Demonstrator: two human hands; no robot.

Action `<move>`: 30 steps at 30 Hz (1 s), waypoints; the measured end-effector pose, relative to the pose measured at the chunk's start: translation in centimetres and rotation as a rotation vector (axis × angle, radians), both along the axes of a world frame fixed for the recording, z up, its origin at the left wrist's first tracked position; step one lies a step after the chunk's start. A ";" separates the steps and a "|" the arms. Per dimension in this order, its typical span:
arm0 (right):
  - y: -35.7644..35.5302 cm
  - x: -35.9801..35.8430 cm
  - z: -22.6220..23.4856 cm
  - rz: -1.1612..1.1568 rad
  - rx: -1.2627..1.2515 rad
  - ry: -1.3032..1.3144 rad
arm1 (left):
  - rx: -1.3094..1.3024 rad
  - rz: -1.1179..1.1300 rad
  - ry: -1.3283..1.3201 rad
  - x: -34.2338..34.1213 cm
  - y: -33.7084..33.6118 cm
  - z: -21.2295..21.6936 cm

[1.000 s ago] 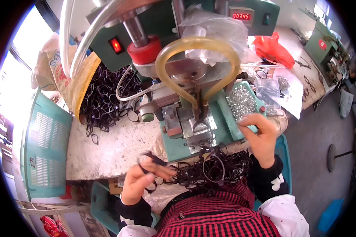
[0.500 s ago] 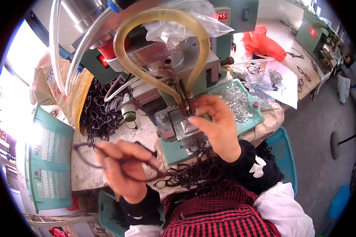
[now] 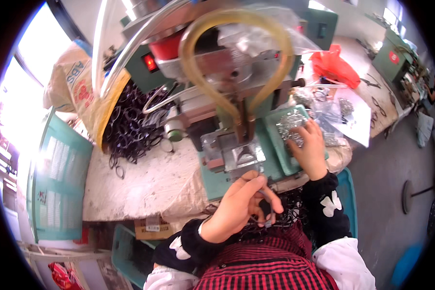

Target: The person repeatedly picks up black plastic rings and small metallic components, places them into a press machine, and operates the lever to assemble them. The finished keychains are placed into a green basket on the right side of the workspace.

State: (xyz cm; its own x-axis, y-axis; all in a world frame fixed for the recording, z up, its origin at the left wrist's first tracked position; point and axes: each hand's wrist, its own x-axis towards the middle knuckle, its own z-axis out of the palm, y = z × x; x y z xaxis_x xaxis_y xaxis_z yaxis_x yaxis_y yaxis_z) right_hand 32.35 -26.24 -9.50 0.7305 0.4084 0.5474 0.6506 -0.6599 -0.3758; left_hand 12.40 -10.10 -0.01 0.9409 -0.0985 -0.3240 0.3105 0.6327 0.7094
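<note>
My left hand (image 3: 241, 205) is shut on a thin black eyeglass frame (image 3: 267, 212), held just below the metal fixture (image 3: 233, 155) of the green press machine (image 3: 237, 82). My right hand (image 3: 309, 145) reaches to the right into a green tray (image 3: 275, 145) of small silvery metal parts (image 3: 289, 123). Its fingertips are down among the parts, and I cannot see whether they pinch one. A heap of black frames (image 3: 295, 212) lies in my lap between my forearms.
A yellowish hose loop (image 3: 198, 72) hangs over the fixture. A big pile of black frames (image 3: 130, 128) sits in a sack at the left of the cloth-covered bench (image 3: 150, 183). A teal crate (image 3: 58, 179) stands at far left. A red bag (image 3: 334, 65) lies back right.
My left hand has brought the black frame from the left to just under the fixture. My right hand has left the fixture and gone right into the tray of metal parts.
</note>
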 end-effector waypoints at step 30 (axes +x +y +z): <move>-1.4 -3.5 -0.5 -0.002 0.580 0.412 | 2.271 0.991 0.357 0.7 28.1 -17.1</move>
